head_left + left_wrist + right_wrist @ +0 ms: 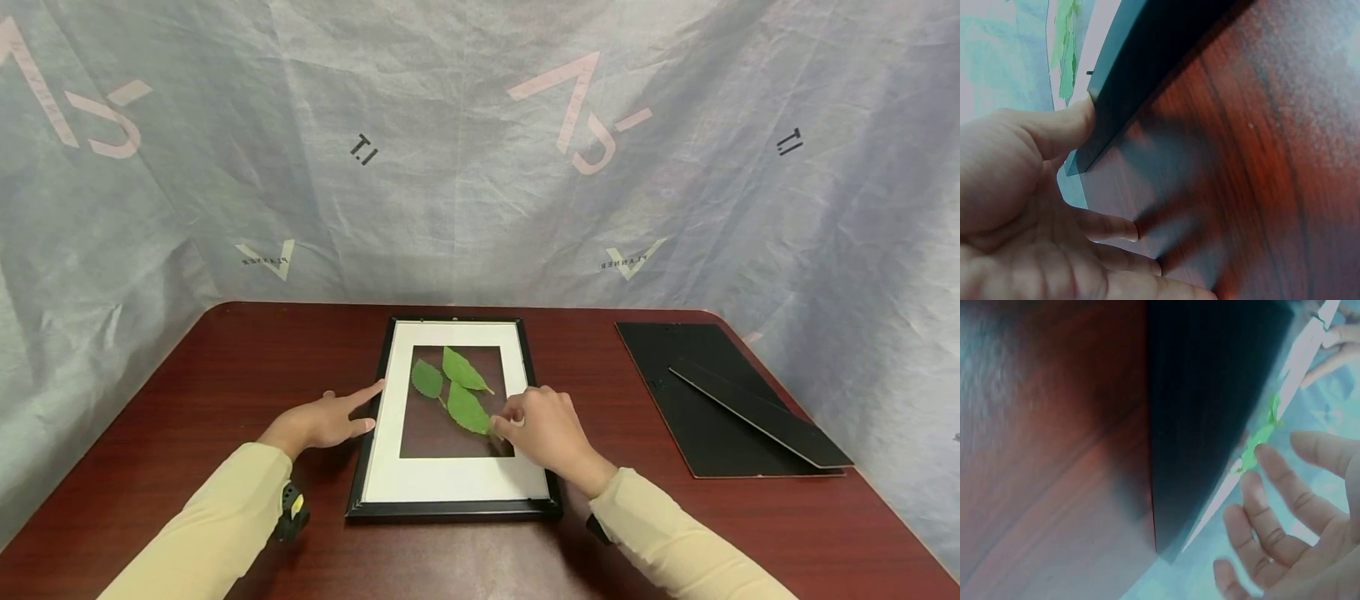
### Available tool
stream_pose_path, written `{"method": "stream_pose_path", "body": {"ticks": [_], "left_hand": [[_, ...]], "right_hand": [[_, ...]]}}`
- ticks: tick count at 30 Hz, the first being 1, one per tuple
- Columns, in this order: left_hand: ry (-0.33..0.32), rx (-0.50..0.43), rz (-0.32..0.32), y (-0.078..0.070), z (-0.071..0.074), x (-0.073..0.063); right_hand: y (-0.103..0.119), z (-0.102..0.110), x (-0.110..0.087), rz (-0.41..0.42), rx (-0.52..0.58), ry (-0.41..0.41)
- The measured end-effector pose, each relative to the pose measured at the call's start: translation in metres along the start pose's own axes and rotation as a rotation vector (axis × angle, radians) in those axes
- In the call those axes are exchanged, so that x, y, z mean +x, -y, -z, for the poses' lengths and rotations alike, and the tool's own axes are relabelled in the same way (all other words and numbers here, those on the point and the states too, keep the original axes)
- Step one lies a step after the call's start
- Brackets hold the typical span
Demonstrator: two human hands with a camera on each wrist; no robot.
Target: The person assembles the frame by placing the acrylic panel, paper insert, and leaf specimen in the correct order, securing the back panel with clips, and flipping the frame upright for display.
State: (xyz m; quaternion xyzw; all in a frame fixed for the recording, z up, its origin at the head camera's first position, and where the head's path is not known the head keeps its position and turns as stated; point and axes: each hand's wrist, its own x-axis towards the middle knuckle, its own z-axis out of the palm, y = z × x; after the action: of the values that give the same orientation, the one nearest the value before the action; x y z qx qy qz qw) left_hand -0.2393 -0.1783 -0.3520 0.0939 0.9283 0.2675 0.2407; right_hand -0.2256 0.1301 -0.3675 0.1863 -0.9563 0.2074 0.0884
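A black picture frame (454, 510) with a white mat (450, 479) lies flat on the table, its clear window showing the red-brown wood beneath. Within the window are a small left leaf (427, 379), an upper leaf (462, 368) and a lower leaf (467, 408), all green. My right hand (546, 427) hovers over the frame's right side, fingers bent, fingertips at the lower leaf's tip. In the right wrist view a gap shows between thumb and forefinger. My left hand (322, 418) touches the frame's left edge, fingers extended; its thumb (1072, 128) is beside the black edge.
A black backing board (675, 400) lies at the table's right, its hinged stand (757, 412) raised at a slant. The dark red table (225, 392) has rounded far corners. Behind it hangs a grey printed cloth (450, 167).
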Motion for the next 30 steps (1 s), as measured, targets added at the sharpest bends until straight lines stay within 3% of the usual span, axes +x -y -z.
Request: {"method": "stream_pose_path", "body": {"ticks": [7, 15, 30], "left_hand": [[-0.001, 0.012, 0.003, -0.001, 0.000, 0.000], [0.009, -0.002, 0.009, 0.000, -0.001, 0.000], [0.007, -0.013, 0.013, -0.001, -0.001, 0.000]], "right_hand": [[-0.018, 0.007, 0.006, -0.035, 0.009, -0.017], [-0.046, 0.018, 0.007, -0.086, -0.021, 0.093], [-0.069, 0.023, 0.005, -0.119, 0.081, 0.245]]}}
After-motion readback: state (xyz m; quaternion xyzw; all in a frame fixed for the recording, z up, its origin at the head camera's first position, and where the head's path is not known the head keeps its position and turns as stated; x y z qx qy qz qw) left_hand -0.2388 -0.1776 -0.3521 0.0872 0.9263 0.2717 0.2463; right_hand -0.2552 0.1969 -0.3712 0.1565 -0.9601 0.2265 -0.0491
